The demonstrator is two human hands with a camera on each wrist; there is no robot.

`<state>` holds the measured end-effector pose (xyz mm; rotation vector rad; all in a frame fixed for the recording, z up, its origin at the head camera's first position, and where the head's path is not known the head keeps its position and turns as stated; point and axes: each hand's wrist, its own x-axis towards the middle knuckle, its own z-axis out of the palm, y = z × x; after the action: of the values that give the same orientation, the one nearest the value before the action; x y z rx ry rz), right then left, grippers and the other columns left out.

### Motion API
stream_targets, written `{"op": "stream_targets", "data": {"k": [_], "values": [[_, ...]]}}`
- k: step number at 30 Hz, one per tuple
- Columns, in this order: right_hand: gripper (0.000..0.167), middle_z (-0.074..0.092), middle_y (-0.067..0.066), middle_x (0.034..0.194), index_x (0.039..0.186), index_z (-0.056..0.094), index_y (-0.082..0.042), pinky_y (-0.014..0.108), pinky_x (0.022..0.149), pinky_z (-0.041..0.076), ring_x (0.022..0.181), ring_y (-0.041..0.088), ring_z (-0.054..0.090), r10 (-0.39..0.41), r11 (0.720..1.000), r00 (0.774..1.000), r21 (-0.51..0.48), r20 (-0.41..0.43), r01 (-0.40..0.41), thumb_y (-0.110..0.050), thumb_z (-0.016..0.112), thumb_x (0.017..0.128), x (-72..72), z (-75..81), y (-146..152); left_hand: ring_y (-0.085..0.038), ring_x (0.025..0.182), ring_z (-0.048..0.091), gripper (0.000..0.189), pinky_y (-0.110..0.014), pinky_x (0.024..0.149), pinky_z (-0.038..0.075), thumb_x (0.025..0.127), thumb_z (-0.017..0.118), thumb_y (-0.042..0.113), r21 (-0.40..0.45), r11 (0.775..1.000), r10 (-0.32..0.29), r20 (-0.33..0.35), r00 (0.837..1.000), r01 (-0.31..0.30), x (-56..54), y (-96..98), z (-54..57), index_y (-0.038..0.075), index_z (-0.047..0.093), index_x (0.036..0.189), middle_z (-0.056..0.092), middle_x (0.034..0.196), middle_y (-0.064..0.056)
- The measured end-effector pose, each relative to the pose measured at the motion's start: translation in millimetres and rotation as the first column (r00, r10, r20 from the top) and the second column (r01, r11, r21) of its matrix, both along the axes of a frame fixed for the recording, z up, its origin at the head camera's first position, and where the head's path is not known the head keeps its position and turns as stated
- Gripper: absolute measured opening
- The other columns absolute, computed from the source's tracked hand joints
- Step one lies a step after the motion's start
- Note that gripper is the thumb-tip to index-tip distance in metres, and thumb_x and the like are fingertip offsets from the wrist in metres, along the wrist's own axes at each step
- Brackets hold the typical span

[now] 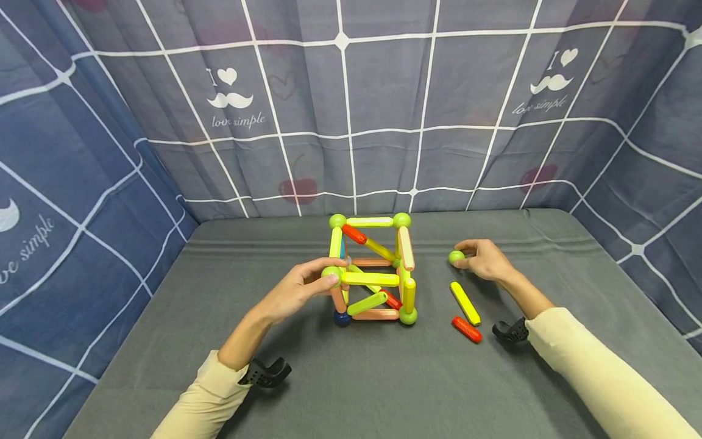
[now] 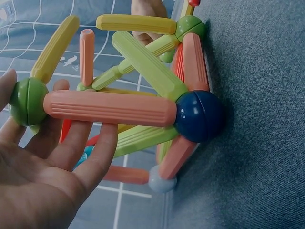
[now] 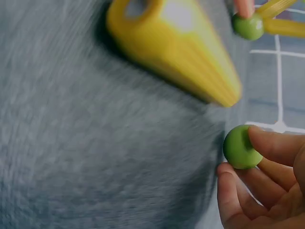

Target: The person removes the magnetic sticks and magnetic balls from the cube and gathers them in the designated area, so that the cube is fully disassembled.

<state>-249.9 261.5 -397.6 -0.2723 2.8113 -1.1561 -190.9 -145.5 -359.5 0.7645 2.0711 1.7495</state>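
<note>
A cube-like frame of magnetic rods and balls stands on the grey cloth, its yellow front rod [image 1: 370,279] running along the top. My left hand [image 1: 298,286] pinches the green ball [image 2: 28,101] at the frame's upper front left corner, other fingers behind the orange rod [image 2: 112,109]. Below that rod sits a dark blue ball [image 2: 200,116]. To the right of the frame, my right hand [image 1: 485,259] holds a loose green ball [image 3: 242,147] between thumb and fingers, close to the cloth. Free rod ends show at the frame's upper front right.
A loose yellow rod [image 1: 465,303] and a short red rod [image 1: 467,329] lie on the cloth between the frame and my right forearm. A checked curtain [image 1: 384,91] hangs behind the grey surface [image 1: 384,390] and along its sides.
</note>
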Motion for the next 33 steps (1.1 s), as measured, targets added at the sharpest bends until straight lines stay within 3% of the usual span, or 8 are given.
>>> {"op": "stream_targets", "data": {"k": [5, 11, 19, 22, 26, 29, 33], "values": [[0.044, 0.059, 0.032, 0.123, 0.127, 0.056, 0.014, 0.048, 0.085, 0.049, 0.111, 0.044, 0.057, -0.006, 1.000, 1.000, 0.001, -0.011, 0.006, -0.009, 0.069, 0.091, -3.3, -5.9, 3, -0.035, 0.111, 0.057, 0.037, -0.040, 0.093, 0.052, 0.101, 0.059, 0.020, -0.013, 1.000, 0.004, -0.003, 1.000, -0.004, -0.4, 1.2, 0.1, 0.007, 0.057, 0.136, 0.054, 0.134, -0.016], [0.048, 0.054, 0.034, 0.128, 0.132, 0.052, 0.013, 0.039, 0.078, 0.052, 0.106, 0.041, 0.059, -0.001, 0.999, 1.000, -0.033, 0.017, 0.002, -0.009, 0.069, 0.092, -0.8, -6.1, 4, -0.038, 0.115, 0.055, 0.038, -0.040, 0.094, 0.051, 0.101, 0.059, 0.021, -0.013, 1.000, -0.004, 0.001, 1.000, 0.004, -0.5, 1.8, -0.3, 0.008, 0.056, 0.137, 0.051, 0.139, -0.021], [0.052, 0.051, 0.036, 0.131, 0.136, 0.051, 0.006, 0.045, 0.075, 0.052, 0.106, 0.044, 0.059, -0.034, 0.999, 0.998, 0.011, -0.048, 0.034, -0.019, 0.068, 0.094, 20.5, 0.1, 11, -0.035, 0.114, 0.056, 0.038, -0.041, 0.094, 0.051, 0.101, 0.058, 0.022, -0.010, 1.000, -0.003, 0.010, 1.000, 0.003, 0.0, 2.5, -0.4, 0.008, 0.056, 0.137, 0.051, 0.138, -0.020], [0.049, 0.055, 0.034, 0.123, 0.133, 0.052, 0.006, 0.040, 0.067, 0.053, 0.090, 0.037, 0.066, -0.044, 0.999, 0.997, 0.006, -0.058, 0.044, -0.018, 0.069, 0.093, 32.1, 3.9, 13, -0.033, 0.116, 0.055, 0.038, -0.041, 0.095, 0.051, 0.101, 0.059, 0.021, -0.012, 1.000, 0.004, 0.016, 1.000, -0.004, 0.1, 2.5, 0.0, 0.008, 0.056, 0.137, 0.051, 0.139, -0.018], [0.034, 0.063, 0.021, 0.097, 0.120, 0.059, 0.005, 0.035, 0.057, 0.052, 0.068, 0.028, 0.063, 0.006, 0.999, 0.999, -0.042, -0.036, -0.008, -0.013, 0.070, 0.092, 47.5, 5.3, 11, -0.033, 0.117, 0.055, 0.039, -0.041, 0.095, 0.050, 0.101, 0.059, 0.021, -0.004, 1.000, 0.001, 0.019, 1.000, -0.001, 0.3, 2.1, 0.5, 0.007, 0.055, 0.137, 0.052, 0.139, -0.017], [0.027, 0.062, 0.010, 0.082, 0.113, 0.061, 0.004, 0.034, 0.053, 0.051, 0.064, 0.025, 0.060, 0.092, 0.993, 0.996, -0.075, -0.011, -0.093, -0.010, 0.070, 0.091, 55.4, 2.1, 7, -0.035, 0.116, 0.055, 0.039, -0.041, 0.095, 0.051, 0.101, 0.059, 0.021, -0.003, 1.000, 0.000, 0.018, 1.000, 0.000, 0.4, 1.5, 0.3, 0.007, 0.055, 0.137, 0.050, 0.140, -0.020], [0.032, 0.059, 0.005, 0.078, 0.117, 0.061, 0.004, 0.031, 0.051, 0.051, 0.060, 0.020, 0.056, 0.169, 0.984, 0.985, -0.055, 0.015, -0.168, -0.008, 0.072, 0.089, 60.2, -4.7, 3, -0.037, 0.116, 0.055, 0.039, -0.041, 0.095, 0.051, 0.101, 0.059, 0.022, -0.001, 1.000, 0.000, 0.019, 1.000, 0.000, 0.4, 1.8, -0.4, 0.007, 0.055, 0.137, 0.051, 0.140, -0.018]]}}
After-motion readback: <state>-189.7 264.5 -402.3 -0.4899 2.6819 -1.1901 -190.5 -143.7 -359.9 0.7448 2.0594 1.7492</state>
